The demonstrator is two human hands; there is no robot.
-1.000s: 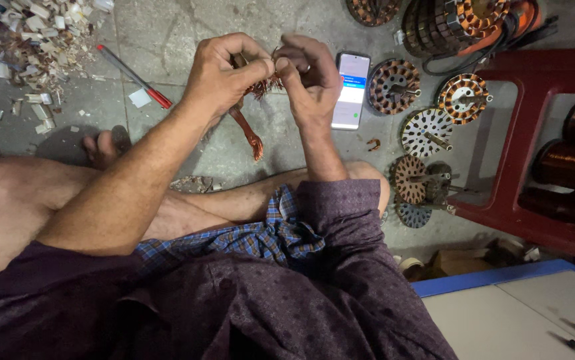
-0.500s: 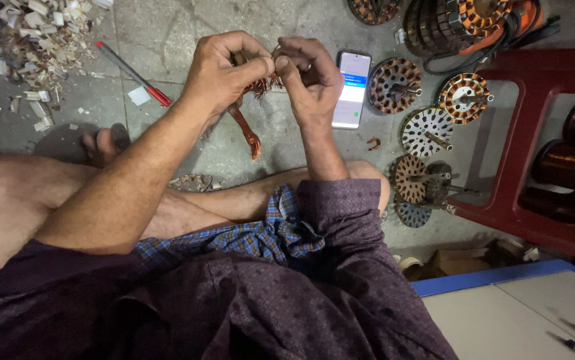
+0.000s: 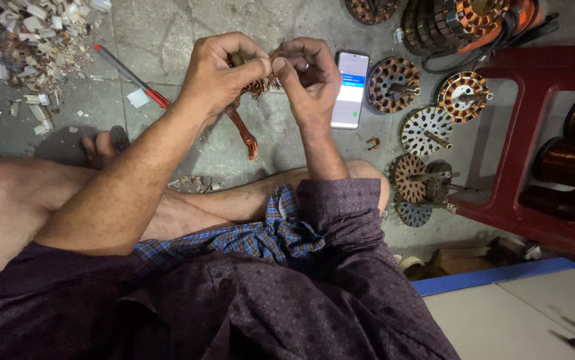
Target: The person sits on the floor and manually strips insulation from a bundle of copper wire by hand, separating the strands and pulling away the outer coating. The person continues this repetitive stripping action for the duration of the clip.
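I sit cross-legged on the concrete floor point(image 3: 167, 47), both hands raised in front of me and pressed close together. My left hand point(image 3: 224, 73) is curled shut, its fingers point(image 3: 255, 67) pinching the top of a tangle of copper wire point(image 3: 244, 127); a twisted strand of it hangs down from that grip and ends just above the floor. My right hand point(image 3: 311, 73) meets it from the other side, fingers bent tight on the same frayed copper end, thumb against thumb. Just beyond my right hand a phone point(image 3: 351, 90) lies face up with its screen lit. To its right, several wound motor stators point(image 3: 394, 83) lie on the floor beside a red stool point(image 3: 534, 107). A red-tipped pen point(image 3: 131, 77) lies left of my hands, near a heap of pale scraps point(image 3: 27, 33).
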